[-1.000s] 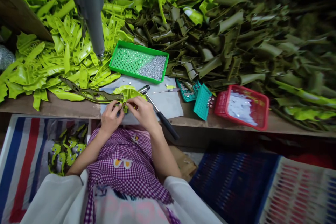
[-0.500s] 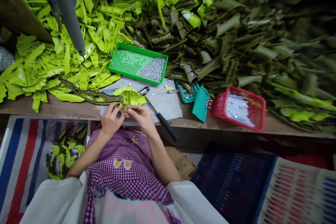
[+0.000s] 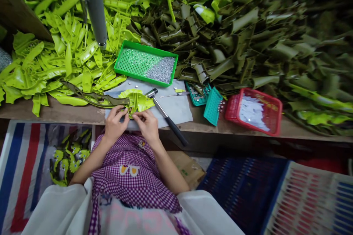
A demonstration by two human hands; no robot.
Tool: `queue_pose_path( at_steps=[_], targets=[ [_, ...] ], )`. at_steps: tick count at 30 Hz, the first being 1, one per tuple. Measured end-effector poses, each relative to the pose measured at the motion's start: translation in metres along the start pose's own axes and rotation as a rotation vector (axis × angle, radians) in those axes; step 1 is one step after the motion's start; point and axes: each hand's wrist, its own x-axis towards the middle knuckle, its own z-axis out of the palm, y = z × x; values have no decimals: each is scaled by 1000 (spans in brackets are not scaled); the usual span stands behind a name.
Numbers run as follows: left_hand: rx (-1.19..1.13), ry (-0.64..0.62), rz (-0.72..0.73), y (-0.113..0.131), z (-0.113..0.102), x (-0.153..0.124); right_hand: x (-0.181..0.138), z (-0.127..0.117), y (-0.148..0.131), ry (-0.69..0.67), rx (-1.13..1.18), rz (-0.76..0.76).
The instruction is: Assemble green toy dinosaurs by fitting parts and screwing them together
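Observation:
A lime-green plastic shell half (image 3: 140, 102) lies hollow side up on the grey cloth, joined or overlapping at its left with a long dark olive plastic piece (image 3: 109, 101). My left hand (image 3: 116, 125) is closed, thumb and fingertips at the shell's lower edge by the olive piece's end. Closed too, my right hand (image 3: 149, 125) pinches at the same edge slightly to the right. A tiny metal-looking part shows between the hands; its kind is unclear. Right of the shell rests a hammer (image 3: 169, 121) with a black grip, overhanging the table edge.
A grey power screwdriver (image 3: 96, 14) hangs at upper left. Behind the cloth (image 3: 182, 112) stands a green tray (image 3: 118, 67) of screws. Teal baskets (image 3: 211, 108) and a red basket (image 3: 278, 117) of white pieces sit right. Green parts (image 3: 35, 62) and olive parts (image 3: 228, 55) are heaped behind.
My right hand has shifted slightly left and its fingers have moved lower on the shell's edge. The hanging screwdriver appears farther right and higher; the view has shifted a little.

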Motion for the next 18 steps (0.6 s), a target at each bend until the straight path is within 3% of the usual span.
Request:
queue_pose_path(
  at_steps=[18],
  targets=[
    [-35,5,-15,-3,4,-1,5,-1,-7,-4,-158,60]
  ],
)
